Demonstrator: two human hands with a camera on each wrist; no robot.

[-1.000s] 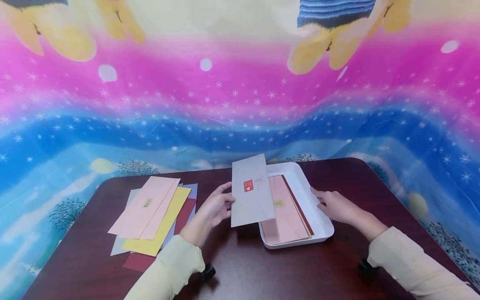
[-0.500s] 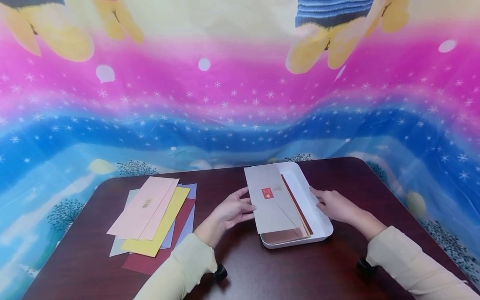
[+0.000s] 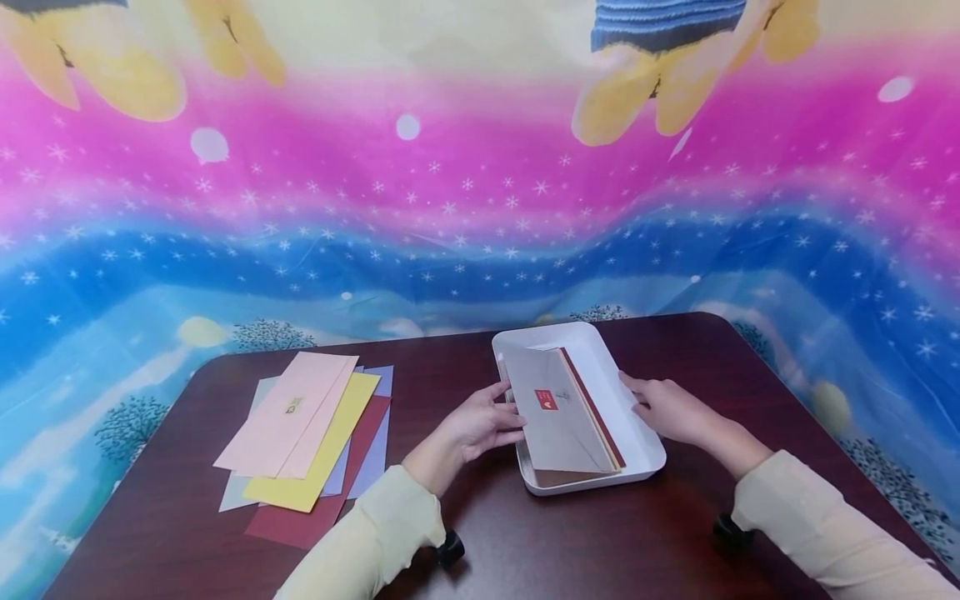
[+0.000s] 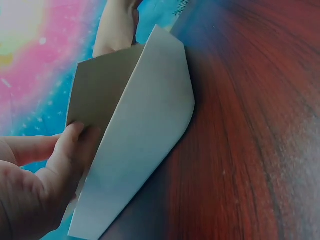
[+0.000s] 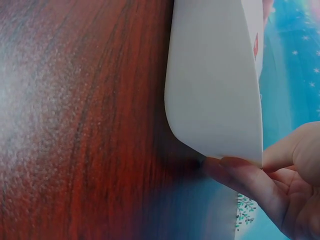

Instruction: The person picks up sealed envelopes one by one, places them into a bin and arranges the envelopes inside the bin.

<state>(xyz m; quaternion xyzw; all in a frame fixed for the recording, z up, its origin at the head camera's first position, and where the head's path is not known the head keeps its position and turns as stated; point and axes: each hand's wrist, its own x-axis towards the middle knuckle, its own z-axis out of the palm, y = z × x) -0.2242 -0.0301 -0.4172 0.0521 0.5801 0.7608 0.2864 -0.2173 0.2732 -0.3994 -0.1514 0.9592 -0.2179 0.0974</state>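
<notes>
A pale grey envelope with a red heart sticker lies tilted within the white tray, its left edge raised. My left hand pinches that left edge between thumb and fingers, at the tray's left rim. In the left wrist view the thumb lies against the envelope's shaded underside. Under it, dark red and yellow envelope edges show along its right side. At the tray's right rim, my right hand grips the wall; the right wrist view shows fingers closed at the wall's end.
Left on the dark wooden table is a loose pile of envelopes: a pink envelope on top, then a yellow envelope, with dark red, lilac and grey ones below. A printed cloth backdrop hangs behind the table.
My left hand has moved right and lowered the grey envelope from above the tray's left side into the tray, over the pink envelope there. My right hand stays at the tray's rim.
</notes>
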